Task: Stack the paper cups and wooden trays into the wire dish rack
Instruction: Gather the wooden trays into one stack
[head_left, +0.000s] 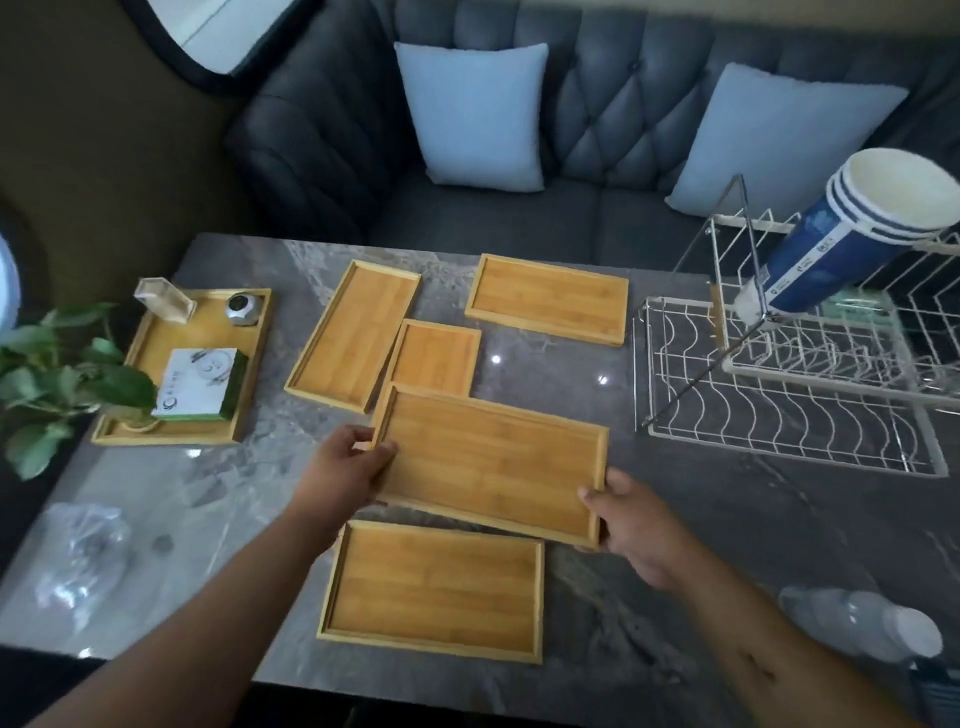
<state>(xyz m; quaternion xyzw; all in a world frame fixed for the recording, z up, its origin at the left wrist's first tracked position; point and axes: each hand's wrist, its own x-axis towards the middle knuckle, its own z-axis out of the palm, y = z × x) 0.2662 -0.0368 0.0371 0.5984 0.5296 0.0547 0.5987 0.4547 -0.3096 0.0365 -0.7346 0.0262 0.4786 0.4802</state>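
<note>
Lower frame: both hands, left hand (353, 467) and right hand (631, 522), pinch the middle wooden tray (493, 462) by opposite ends; next, carry it right into the wire dish rack (789, 395).

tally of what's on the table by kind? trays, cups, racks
Wooden trays: 6 (5 empty, incl. the held tray gripped by left hand and right hand; 1 far-left tray holding small items)
Paper cup stacks: 1 (nested cups, exact count unclear)
Wire racks: 1 (dish rack)
Total: 8
</note>
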